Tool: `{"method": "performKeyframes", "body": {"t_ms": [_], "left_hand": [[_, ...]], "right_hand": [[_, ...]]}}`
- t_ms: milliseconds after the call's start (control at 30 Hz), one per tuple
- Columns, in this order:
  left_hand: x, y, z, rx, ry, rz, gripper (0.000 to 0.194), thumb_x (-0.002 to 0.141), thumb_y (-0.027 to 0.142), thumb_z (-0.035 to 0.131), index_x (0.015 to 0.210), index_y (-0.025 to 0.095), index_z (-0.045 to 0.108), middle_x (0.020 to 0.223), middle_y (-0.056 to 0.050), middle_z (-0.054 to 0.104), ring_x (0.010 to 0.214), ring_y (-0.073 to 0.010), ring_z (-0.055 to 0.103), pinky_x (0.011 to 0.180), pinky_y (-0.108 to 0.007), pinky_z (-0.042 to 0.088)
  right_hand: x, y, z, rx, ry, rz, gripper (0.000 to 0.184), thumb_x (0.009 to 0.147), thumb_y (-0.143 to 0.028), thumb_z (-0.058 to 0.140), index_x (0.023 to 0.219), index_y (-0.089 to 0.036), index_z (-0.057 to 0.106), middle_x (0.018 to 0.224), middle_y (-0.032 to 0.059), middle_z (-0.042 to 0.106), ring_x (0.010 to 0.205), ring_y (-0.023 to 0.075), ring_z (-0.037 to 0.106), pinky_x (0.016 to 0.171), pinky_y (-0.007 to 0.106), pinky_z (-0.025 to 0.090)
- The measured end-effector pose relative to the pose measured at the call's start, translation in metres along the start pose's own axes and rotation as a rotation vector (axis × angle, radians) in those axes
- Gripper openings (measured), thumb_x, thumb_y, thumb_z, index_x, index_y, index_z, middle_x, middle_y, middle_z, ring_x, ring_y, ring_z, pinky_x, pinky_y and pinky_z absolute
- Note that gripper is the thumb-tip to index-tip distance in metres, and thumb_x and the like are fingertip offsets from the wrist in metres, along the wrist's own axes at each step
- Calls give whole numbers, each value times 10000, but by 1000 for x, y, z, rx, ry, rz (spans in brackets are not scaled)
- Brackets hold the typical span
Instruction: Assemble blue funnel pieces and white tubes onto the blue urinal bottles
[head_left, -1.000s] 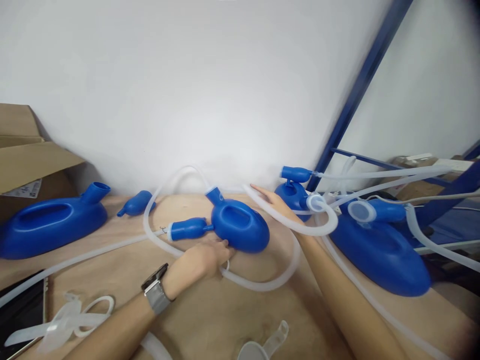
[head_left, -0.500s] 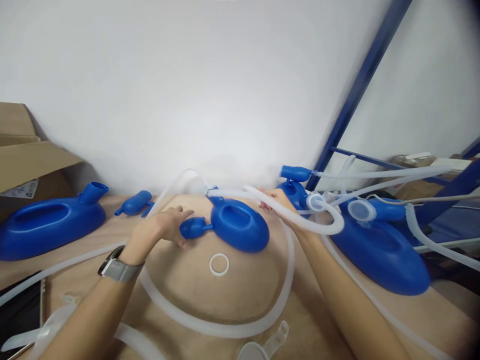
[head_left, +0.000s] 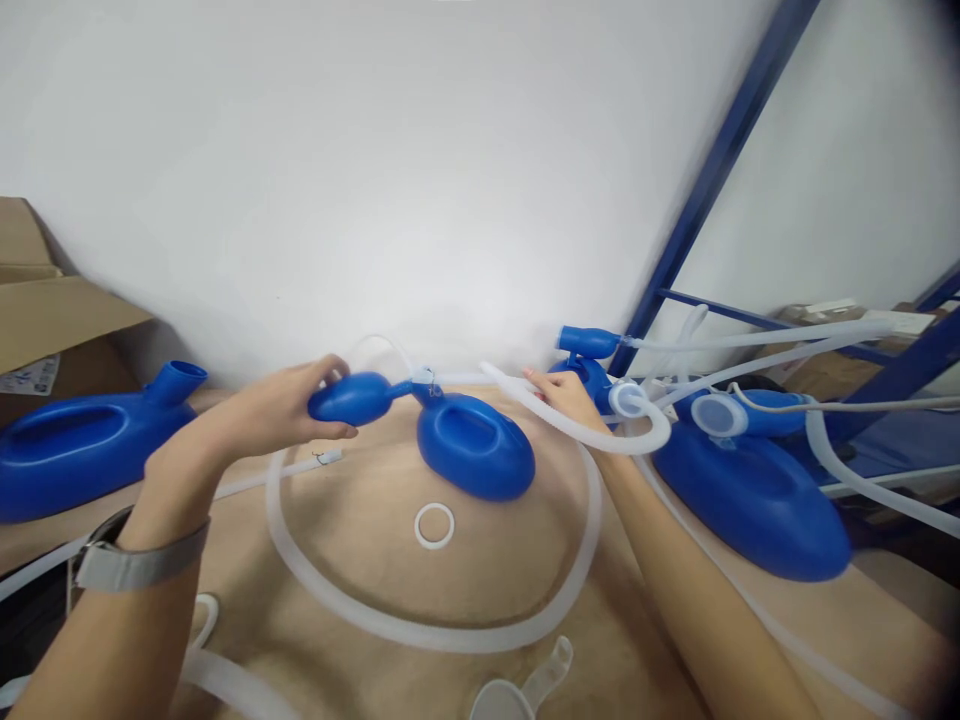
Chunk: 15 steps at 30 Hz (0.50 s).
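Note:
My left hand grips a blue bulb-shaped plastic piece, thumb below and fingers above. Its narrow stem points right, toward the neck of a small blue bottle with a moulded handle; I cannot tell whether they touch. A translucent fitting sits by that neck. In my right hand is a white corrugated hose, its loose end pointing left. A white ring lies in front of the small bottle, inside a wide curve of whitish tube.
Larger blue bottles lie at left and right. More blue parts and hoses crowd the right, near a blue metal rack. A cardboard box stands at far left. A translucent cap with a strap lies near me.
My left hand has taken the blue bulb-shaped piece off the table and raised it up and left. A thin tube's end now shows below that hand. My right hand has barely moved.

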<state>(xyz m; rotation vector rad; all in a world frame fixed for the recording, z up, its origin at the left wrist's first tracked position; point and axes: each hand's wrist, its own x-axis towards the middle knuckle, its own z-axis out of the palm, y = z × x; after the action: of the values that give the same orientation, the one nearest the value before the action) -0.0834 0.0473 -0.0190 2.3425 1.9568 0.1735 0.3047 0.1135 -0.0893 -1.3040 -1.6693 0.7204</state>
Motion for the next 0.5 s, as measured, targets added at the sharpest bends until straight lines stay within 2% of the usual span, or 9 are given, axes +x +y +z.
{"method": "performKeyframes", "body": {"t_ms": [67,167,267,500], "left_hand": [[-4,-2,-4,2,82,2,819,683,748,658,1328,258,538,1202,-97,719,1025,-349,681,845,-377,522],[-4,-3,-2,23,140,1,823,703,758,637,1361,271,549,1277,-99,702,1082,-374,671,861,-386,513],[-1,-2,2,70,134,-24,810,717,754,635,1370,281,557,1302,-102,695,1092,-396,668,840,-389,505],[0,6,2,96,93,-4,779,734,752,632,1355,287,563,1261,-95,709,1064,-386,673,775,-369,488]], "right_hand": [[1,1,-1,-1,3,-1,625,865,-721,625,522,-249,402,492,-33,393,493,128,333,497,314,271],[1,1,-2,-11,5,-7,624,867,-720,620,518,-250,404,494,-31,393,493,133,337,506,323,280],[1,0,-1,-27,7,-15,622,880,-724,597,523,-250,412,496,-32,389,497,136,339,509,323,286],[0,0,-1,-125,-16,-62,628,934,-733,493,550,-248,386,506,-34,386,502,132,354,499,301,302]]}}
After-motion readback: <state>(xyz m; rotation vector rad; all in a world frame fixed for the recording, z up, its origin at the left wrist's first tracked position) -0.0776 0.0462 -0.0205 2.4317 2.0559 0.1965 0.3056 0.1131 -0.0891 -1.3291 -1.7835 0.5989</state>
